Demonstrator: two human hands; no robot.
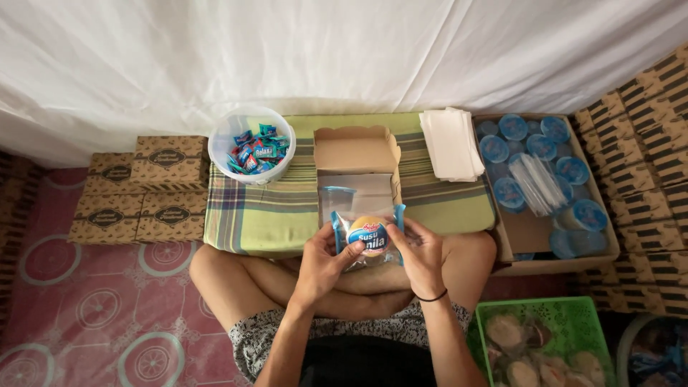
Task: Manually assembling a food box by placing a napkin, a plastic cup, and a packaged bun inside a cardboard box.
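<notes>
Here the left hand (322,261) and the right hand (419,254) both grasp a clear wrapped bun packet (368,235) with blue ends, each pinching one short side, thumbs laid over the front. The packet hangs between the two hands just above the crossed legs, its long axis running left to right across the body, so neither hand is nearer than the other. Directly ahead of it, on the striped cloth (265,211), sits an open brown cardboard box (357,161) with its lid flap standing back; the packet's far edge lies just at the box's near side. To the left of the box is a plastic tub of wrapped sweets (252,143), to the right a stack of white napkins (451,143) and a carton of sealed water cups (545,179). Closed brown boxes (140,190) lie on the floor at the left, and a green basket (541,340) at lower right holds more buns
</notes>
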